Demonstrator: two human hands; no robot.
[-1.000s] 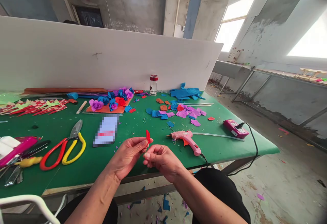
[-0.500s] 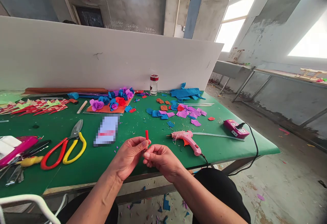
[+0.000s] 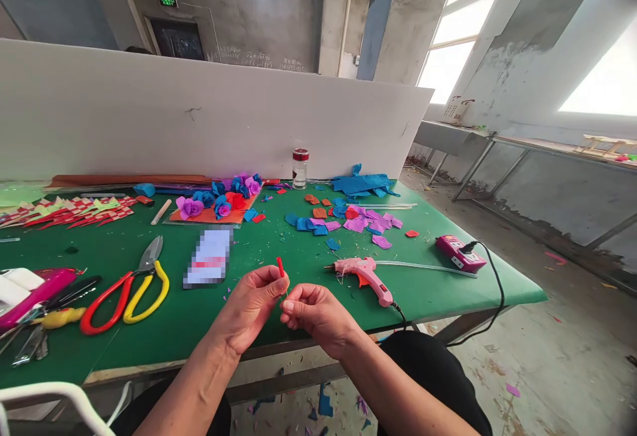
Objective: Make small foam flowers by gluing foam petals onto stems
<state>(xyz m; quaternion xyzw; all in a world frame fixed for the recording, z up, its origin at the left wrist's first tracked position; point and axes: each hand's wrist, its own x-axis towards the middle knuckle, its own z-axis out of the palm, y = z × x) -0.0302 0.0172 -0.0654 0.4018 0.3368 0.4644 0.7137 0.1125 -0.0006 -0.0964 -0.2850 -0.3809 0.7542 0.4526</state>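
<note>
A small red paper roll (image 3: 280,266) sticks up between the thumb and fingers of my left hand (image 3: 256,300). Below it shows a thin stem (image 3: 286,293), whose lower end my right hand (image 3: 316,313) pinches; its material is hard to make out. Both hands are closed and held close together over the table's front edge. To their right lies a pink glue gun (image 3: 363,273) with a clear glue stick in its back. Scissors (image 3: 144,277) with one red and one yellow handle rest to the left, beside a blurred white rectangle (image 3: 209,258).
Purple, blue and orange paper petals (image 3: 358,222) are scattered across the green table (image 3: 279,240). Paper flowers (image 3: 221,200) lie at the back left, near a lidded glass jar (image 3: 300,170). A magenta power strip (image 3: 460,253) with a black cable sits at the right. A white board (image 3: 239,117) stands behind.
The red roll has tilted to the left, and more of the thin stem shows between my hands. My right hand has moved slightly down. The view has shifted a little.
</note>
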